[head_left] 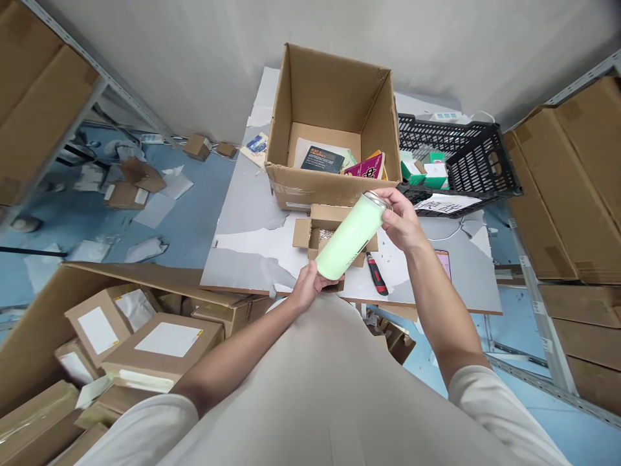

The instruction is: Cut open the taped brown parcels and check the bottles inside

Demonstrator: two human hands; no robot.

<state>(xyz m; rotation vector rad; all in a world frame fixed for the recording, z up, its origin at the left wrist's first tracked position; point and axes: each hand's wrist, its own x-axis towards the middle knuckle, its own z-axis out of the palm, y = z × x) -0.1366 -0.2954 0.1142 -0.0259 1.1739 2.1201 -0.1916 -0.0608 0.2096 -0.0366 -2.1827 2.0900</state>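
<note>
1. While both hands are raised over its near edge, the table [242, 243] carries everything around them, its top patched in grey and white.
2. The large cardboard box [320, 184] stands open at the middle of the table's far edge; a dark book [322, 159] and a magenta book [365, 167] lie inside.
3. The black crate [508, 155] sits towards the table's far right corner, just beside that box, with green-and-white packets [435, 173] in it.
4. The small carton [332, 213], flaps spread, lies between the large box and the middle of the table's near edge, partly hidden by what is held above it.
5. The pale green cylinder [349, 239] is held aslant over the small carton, near the middle of the table's near edge. Its silver-rimmed end points up towards the far right corner, its other end down towards the near edge; dark lettering runs along its side.
6. The right hand [403, 219] is closed about the cylinder's silver-rimmed end, the fingers bent over the far side and the thumb pressed on the near side.
7. The left hand [306, 286] is half curled and clasps the lower end, thumb at its edge and fingers underneath, where the cylinder partly hides them.
8. The red-and-black knife [377, 274] lies just inside the table's near edge, right of the small carton, touched by neither hand.
</note>
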